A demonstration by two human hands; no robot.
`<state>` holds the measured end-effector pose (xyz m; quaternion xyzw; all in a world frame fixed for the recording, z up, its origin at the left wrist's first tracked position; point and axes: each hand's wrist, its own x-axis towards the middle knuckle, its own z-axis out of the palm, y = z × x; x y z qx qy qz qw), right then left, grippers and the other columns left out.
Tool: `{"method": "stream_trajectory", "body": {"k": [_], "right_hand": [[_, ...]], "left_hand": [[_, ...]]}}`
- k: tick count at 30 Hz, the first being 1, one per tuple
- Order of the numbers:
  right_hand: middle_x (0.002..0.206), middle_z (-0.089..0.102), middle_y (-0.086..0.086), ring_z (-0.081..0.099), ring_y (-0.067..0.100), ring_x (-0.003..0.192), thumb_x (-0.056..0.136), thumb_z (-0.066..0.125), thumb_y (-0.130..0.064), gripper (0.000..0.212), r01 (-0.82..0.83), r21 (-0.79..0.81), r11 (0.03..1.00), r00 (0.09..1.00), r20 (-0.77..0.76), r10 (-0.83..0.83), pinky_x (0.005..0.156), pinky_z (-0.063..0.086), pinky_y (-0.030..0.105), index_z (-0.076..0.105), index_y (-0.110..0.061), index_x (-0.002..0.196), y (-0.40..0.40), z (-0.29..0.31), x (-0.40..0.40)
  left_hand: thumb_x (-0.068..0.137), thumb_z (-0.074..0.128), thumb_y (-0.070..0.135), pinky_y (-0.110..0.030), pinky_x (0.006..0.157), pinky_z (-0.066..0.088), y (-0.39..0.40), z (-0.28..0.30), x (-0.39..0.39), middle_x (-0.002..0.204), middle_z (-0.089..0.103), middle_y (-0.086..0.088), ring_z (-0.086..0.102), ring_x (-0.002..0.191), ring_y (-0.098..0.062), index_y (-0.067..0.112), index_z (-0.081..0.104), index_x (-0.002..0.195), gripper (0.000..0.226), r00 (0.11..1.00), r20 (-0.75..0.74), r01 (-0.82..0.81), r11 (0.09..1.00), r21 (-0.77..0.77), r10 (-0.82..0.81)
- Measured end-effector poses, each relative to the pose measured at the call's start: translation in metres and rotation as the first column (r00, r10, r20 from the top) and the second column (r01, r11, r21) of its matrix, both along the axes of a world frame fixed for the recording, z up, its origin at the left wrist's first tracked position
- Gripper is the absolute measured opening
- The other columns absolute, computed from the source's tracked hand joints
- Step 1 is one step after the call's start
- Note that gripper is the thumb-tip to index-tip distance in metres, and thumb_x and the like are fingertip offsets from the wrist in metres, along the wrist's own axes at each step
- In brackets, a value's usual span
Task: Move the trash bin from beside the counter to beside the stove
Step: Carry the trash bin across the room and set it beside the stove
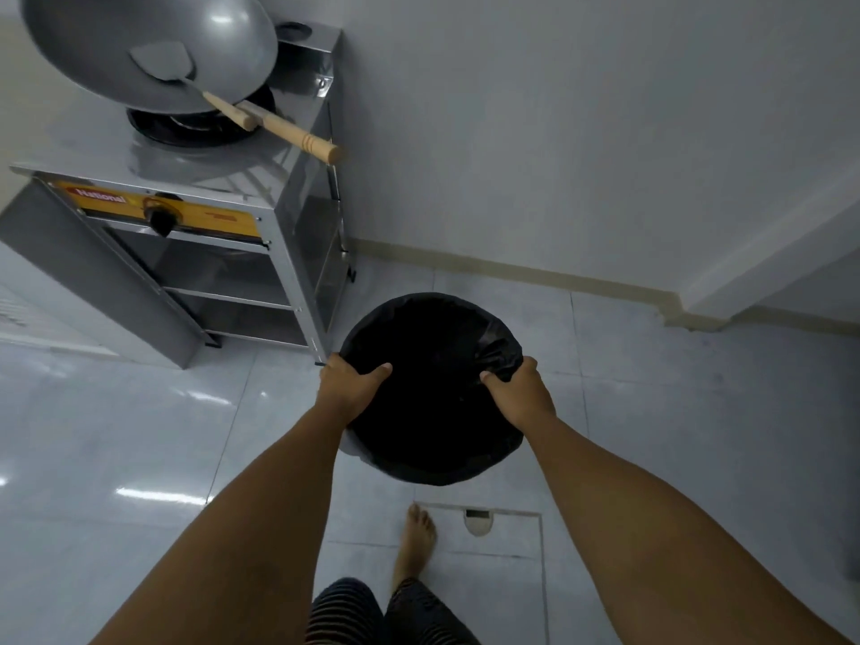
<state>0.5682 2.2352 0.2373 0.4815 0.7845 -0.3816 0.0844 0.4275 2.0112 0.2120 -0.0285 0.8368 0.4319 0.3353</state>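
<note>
The trash bin (433, 346) is round and lined with a black bag, seen from above near the middle of the view. My left hand (346, 381) grips its left rim, thumb inside the bag. My right hand (521, 388) grips the right rim the same way. The bin is just to the right of the steel stove (223, 216), close to its front right leg. I cannot tell whether the bin rests on the tiled floor or hangs a little above it.
A large grey wok (149, 48) with a wooden-handled spatula (288, 132) sits on the stove's burner, the handle sticking out over the stove's right side. A white wall (558, 132) stands behind the bin. A floor hatch (493, 528) and my bare foot (414, 542) are behind the bin.
</note>
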Motion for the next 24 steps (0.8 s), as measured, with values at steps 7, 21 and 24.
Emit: {"method": "stream_trajectory", "body": {"k": [7, 21, 24], "right_hand": [[0.138, 0.054, 0.014, 0.057, 0.037, 0.122, 0.088, 0.063, -0.050, 0.074, 0.000, -0.036, 0.999, 1.000, 0.015, 0.001, 0.099, 0.049, 0.048, 0.034, -0.008, 0.141, 0.045, -0.033, -0.090], [0.144, 0.048, 0.013, 0.055, 0.036, 0.126, 0.084, 0.063, -0.053, 0.084, 0.004, -0.087, 0.996, 1.000, 0.007, -0.003, 0.104, 0.047, 0.052, 0.028, -0.015, 0.149, 0.093, -0.192, -0.245], [0.149, 0.045, 0.012, 0.053, 0.036, 0.129, 0.081, 0.062, -0.057, 0.092, -0.022, -0.086, 0.996, 0.999, 0.033, 0.025, 0.105, 0.046, 0.054, 0.020, -0.021, 0.155, 0.104, -0.251, -0.269]], "left_hand": [[0.048, 0.069, 0.077, -0.055, 0.108, 0.046, 0.040, -0.034, -0.085, 0.146, 0.049, -0.019, 0.050, 0.133, -0.042, 0.007, 0.035, 0.147, 0.126, 0.998, 0.069, -0.006, 0.998, -0.060, 0.010], [0.044, 0.073, 0.075, -0.053, 0.109, 0.046, 0.085, -0.210, -0.236, 0.145, 0.054, -0.014, 0.053, 0.133, -0.038, 0.009, 0.038, 0.148, 0.128, 0.993, 0.122, 0.000, 0.997, -0.074, 0.009], [0.043, 0.071, 0.072, -0.052, 0.109, 0.046, 0.098, -0.253, -0.255, 0.143, 0.055, -0.016, 0.054, 0.132, -0.039, 0.005, 0.040, 0.147, 0.128, 0.989, 0.141, -0.039, 0.996, -0.083, 0.050]]}}
